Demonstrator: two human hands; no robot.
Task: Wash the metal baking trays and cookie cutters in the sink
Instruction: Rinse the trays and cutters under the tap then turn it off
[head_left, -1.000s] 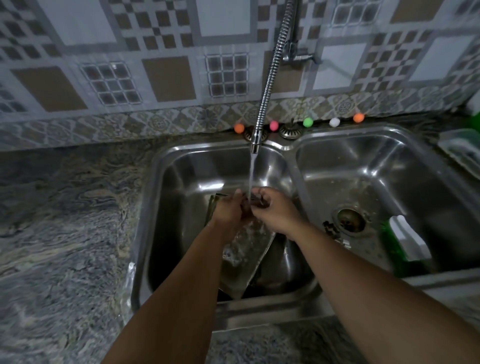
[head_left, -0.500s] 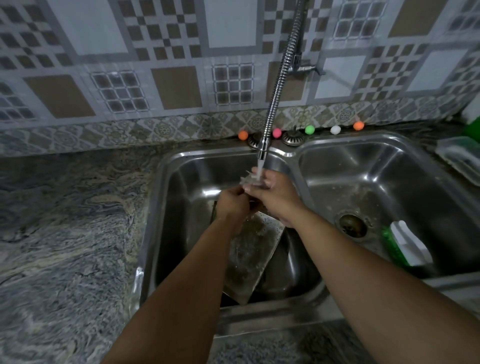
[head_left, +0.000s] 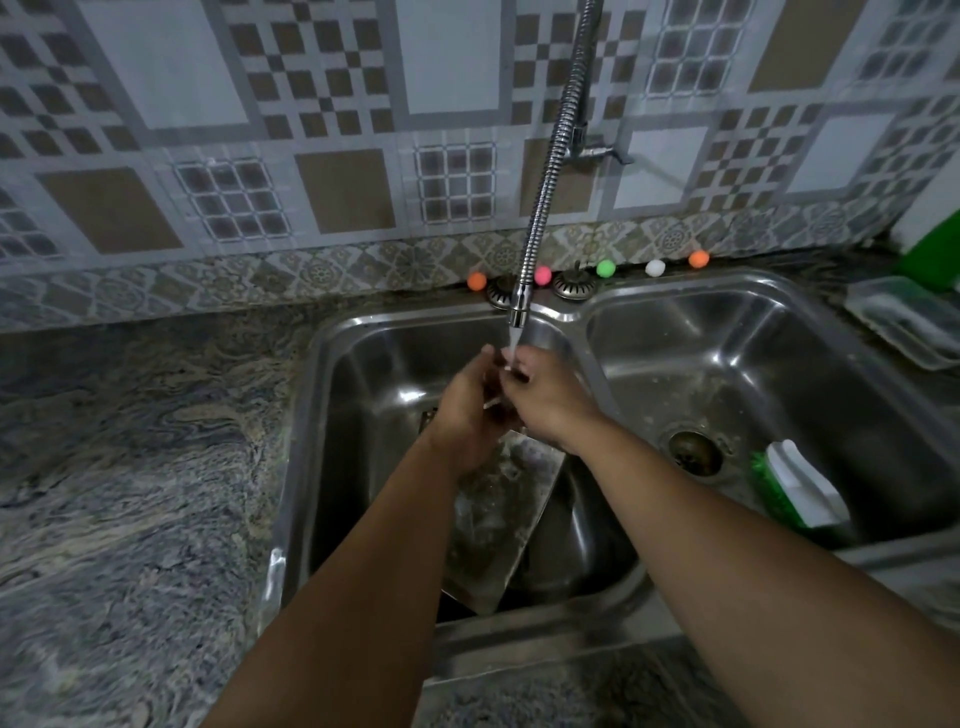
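Patterned tile wall (head_left: 322, 130) in grey, white and brown squares, ornate border strip (head_left: 260, 283) along its foot, swirled grey-blue marbled stone surface (head_left: 130, 467), dim indoor light, soft glints on steel, green shape (head_left: 935, 249) at far right edge

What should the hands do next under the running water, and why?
Probably keep turning the small metal piece under the stream. The left hand and right hand are both closed around it right below the faucet nozzle, so it looks mid-rinse. After that, the baking tray leaning in the left basin likely comes next.
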